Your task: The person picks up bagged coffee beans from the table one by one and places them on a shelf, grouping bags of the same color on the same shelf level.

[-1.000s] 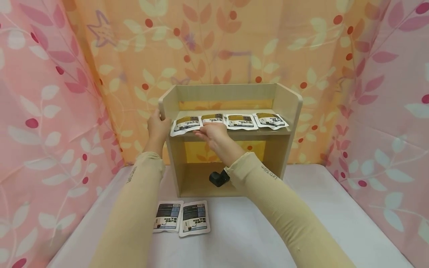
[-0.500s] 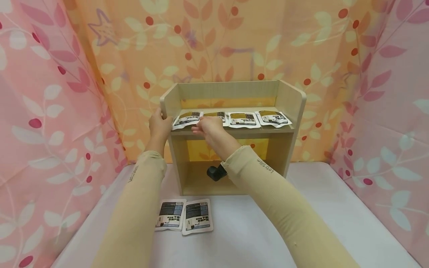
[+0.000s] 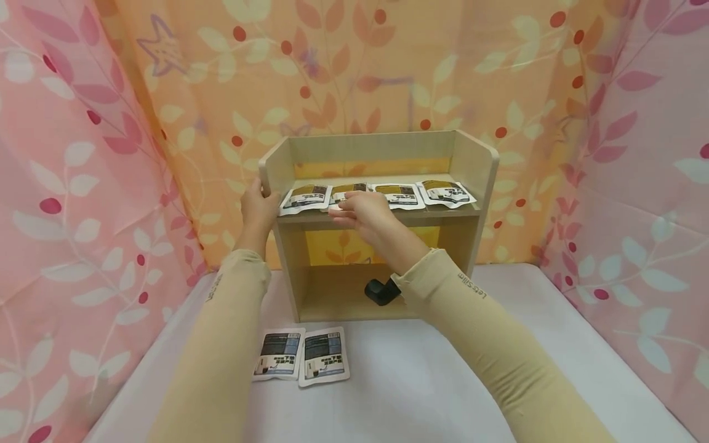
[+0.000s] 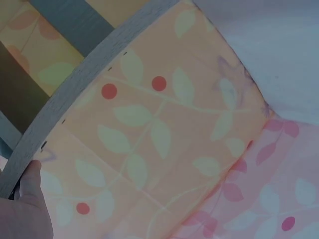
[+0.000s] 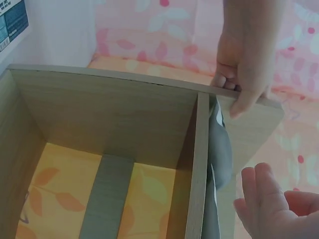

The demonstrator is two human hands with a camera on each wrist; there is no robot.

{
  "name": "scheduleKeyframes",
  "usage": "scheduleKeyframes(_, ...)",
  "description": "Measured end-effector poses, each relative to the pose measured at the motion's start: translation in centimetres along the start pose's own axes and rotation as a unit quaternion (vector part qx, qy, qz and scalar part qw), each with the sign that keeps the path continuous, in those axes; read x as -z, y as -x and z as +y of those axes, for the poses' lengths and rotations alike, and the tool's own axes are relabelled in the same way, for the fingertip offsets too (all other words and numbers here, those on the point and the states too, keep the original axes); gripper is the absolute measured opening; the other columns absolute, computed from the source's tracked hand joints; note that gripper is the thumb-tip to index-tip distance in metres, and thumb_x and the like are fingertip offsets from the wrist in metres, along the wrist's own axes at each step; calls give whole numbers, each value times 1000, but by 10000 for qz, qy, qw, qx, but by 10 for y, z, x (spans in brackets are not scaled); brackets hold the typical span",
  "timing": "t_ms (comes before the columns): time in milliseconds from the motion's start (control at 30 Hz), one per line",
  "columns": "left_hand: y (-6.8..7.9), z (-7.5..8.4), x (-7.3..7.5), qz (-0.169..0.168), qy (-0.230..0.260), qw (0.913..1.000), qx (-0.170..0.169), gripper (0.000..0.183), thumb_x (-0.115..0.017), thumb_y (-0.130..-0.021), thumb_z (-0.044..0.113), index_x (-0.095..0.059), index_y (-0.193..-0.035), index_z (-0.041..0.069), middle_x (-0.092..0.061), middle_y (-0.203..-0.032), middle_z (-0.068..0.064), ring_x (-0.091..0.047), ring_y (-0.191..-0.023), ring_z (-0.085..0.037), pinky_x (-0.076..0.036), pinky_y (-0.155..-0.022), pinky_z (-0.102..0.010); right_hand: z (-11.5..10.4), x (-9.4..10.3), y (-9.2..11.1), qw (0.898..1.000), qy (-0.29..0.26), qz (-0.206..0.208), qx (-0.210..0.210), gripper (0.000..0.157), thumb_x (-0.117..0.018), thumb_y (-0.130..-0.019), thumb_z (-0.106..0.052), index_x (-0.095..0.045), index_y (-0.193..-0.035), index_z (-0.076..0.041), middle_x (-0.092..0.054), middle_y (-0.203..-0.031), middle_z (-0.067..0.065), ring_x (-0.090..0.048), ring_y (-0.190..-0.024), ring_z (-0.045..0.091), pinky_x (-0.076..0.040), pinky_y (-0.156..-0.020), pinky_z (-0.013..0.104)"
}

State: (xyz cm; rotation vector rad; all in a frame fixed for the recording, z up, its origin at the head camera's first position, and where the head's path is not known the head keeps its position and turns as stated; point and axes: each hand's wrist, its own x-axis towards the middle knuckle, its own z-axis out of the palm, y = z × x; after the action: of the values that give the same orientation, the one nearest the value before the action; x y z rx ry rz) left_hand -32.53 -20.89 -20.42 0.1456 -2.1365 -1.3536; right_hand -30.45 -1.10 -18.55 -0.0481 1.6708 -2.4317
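Observation:
A pale wooden shelf unit (image 3: 288, 271) stands on the table. My left hand (image 3: 258, 212) grips its left side panel, thumb on the inner face and fingers outside, as the right wrist view shows. Flat white printed pouches lie in a row on the upper shelf: a leftmost pouch (image 3: 306, 197), a second pouch (image 3: 341, 192), a third pouch (image 3: 403, 195) and a rightmost pouch (image 3: 446, 193). My right hand (image 3: 370, 216) is at the shelf's front edge with fingers extended, partly hiding the second and third pouches. Whether it touches one is unclear.
Two similar pouches, a left one (image 3: 277, 354) and a right one (image 3: 324, 357), lie on the white tabletop (image 3: 410, 381) before the unit. A black wrist-camera piece (image 3: 382, 291) hangs below my right wrist. Floral cloth (image 3: 354, 74) surrounds the table.
The leftmost pouch has shifted back from the shelf's front edge. My right hand has moved right, from the leftmost pouch toward the second and third. My left hand keeps its grip.

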Motion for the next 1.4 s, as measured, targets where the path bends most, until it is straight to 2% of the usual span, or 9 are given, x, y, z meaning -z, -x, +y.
scheduleKeyframes(233,2,-14,1,7,8,9999,156,31,-52,-94,16,-56,-119,-1,-62,-118,-20,-52,-102,-27,-42,-88,-37,-4,26,11,9998,-117,26,-142,45,-46,-99,2,-41,-145,0,-45,-144,18,-60,-115,32,-53,-83,30)
scheduleKeyframes(333,3,-21,4,-117,-7,9999,51,32,-55,-97,20,-57,-121,-1,-63,-115,-21,-52,-101,-27,-41,-89,-39,-5,36,14,9998,-105,9,-138,46,-46,-100,0,-41,-146,-2,-48,-142,19,-59,-116,31,-52,-85,31)
scheduleKeyframes(500,15,-28,13,-721,303,9969,-89,45,-50,-99,14,-45,-143,4,-54,-134,-23,-50,-124,-28,-40,-103,-39,-6,55,19,9999,53,68,-59,48,-47,-99,1,-40,-146,-3,-48,-143,17,-58,-117,32,-50,-86,32)
scheduleKeyframes(700,37,-39,25,-1351,610,9890,-1,53,-46,-101,11,-28,-151,3,-40,-146,-23,-42,-132,-34,-43,-100,-44,-10,81,27,9995,279,-21,150,51,-46,-99,1,-34,-149,-2,-45,-145,18,-53,-123,34,-50,-87,31)
scheduleKeyframes(800,47,-47,28,-1342,429,9900,-89,52,-46,-102,13,-30,-150,2,-42,-145,-24,-45,-129,-35,-51,-87,-32,-12,95,31,9981,540,-25,290,52,-47,-99,0,-32,-149,-1,-44,-146,19,-56,-120,31,-52,-83,29)
scheduleKeyframes(900,55,-56,29,-1220,365,9919,3,51,-46,-102,15,-32,-149,0,-43,-144,-23,-46,-128,-34,-48,-81,-24,-14,107,35,9960,790,92,404,52,-50,-99,-3,-34,-148,0,-45,-145,19,-64,-108,24,-53,-83,28)
scheduleKeyframes(1067,68,-72,28,-1059,802,9909,233,51,-46,-102,12,-31,-148,-5,-40,-146,-26,-40,-133,-34,-34,-108,-38,-14,123,41,9901,1240,327,569,50,-52,-98,-6,-38,-146,0,-46,-144,19,-67,-95,16,-52,-84,27)
scheduleKeyframes(1300,84,-89,30,-950,849,9910,400,50,-48,-101,8,-33,-146,-7,-39,-144,-28,-37,-135,-35,-29,-110,-43,-10,144,48,9778,1741,320,1120,50,-48,-100,-7,-34,-146,4,-43,-144,25,-65,-79,3,-53,-71,20)
scheduleKeyframes(1400,91,-95,32,-994,796,9906,504,53,-48,-101,13,-31,-148,-4,-41,-143,-28,-36,-135,-35,-28,-111,-45,-9,154,49,9711,1968,288,1315,51,-48,-100,-7,-33,-147,5,-55,-131,18,-64,-79,-1,-53,-72,20)
